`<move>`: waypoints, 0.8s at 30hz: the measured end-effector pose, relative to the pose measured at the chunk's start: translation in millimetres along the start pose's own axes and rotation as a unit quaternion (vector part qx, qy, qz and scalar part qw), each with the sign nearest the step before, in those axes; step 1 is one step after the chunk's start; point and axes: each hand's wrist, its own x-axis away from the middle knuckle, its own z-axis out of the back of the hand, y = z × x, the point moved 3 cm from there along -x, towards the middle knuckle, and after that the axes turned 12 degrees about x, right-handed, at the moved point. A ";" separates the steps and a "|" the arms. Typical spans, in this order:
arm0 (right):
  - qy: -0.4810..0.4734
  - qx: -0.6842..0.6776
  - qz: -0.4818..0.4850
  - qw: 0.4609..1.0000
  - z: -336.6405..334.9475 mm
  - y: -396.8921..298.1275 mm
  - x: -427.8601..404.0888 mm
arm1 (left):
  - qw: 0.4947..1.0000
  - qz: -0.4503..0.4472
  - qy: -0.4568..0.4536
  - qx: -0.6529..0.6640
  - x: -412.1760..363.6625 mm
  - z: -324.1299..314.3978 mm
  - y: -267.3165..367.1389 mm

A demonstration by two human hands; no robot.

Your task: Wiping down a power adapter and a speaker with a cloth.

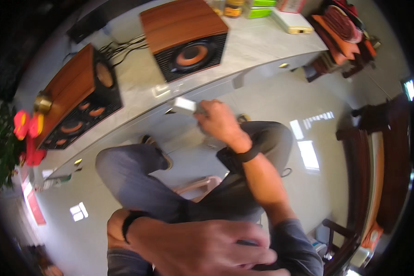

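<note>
My right hand (218, 120) is closed around a small white box-like object (185, 105), held out over my knees near the front edge of the marble-look cabinet top (134, 89). Close to the camera, my left hand (207, 245) spreads across the bottom of the view, blurred, with its fingers bent towards the right. Something dark shows between those fingers; whether the hand holds it I cannot tell. Both wrists wear black bands. Beyond my right hand a wood-sided speaker (184, 29) stands on the cabinet top.
A second speaker (82, 103) stands at the left, with black cables (124, 48) between the two. A white box (291, 20) lies at the back right. A pink plastic stool (200, 188) shows between my legs. Dark wooden furniture (357, 172) stands at the right.
</note>
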 end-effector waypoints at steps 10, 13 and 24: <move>0.010 0.014 -0.026 1.000 -5.3 7.1 7.9 | 0.999 -0.005 -0.014 0.036 14.2 4.2 -4.3; 0.013 -0.010 0.037 0.999 -18.9 -10.2 0.0 | 0.995 0.072 -0.066 0.013 9.0 13.8 4.1; 0.031 0.001 0.005 1.000 -4.4 4.1 5.2 | 0.998 -0.008 -0.004 0.055 13.1 -1.4 -14.4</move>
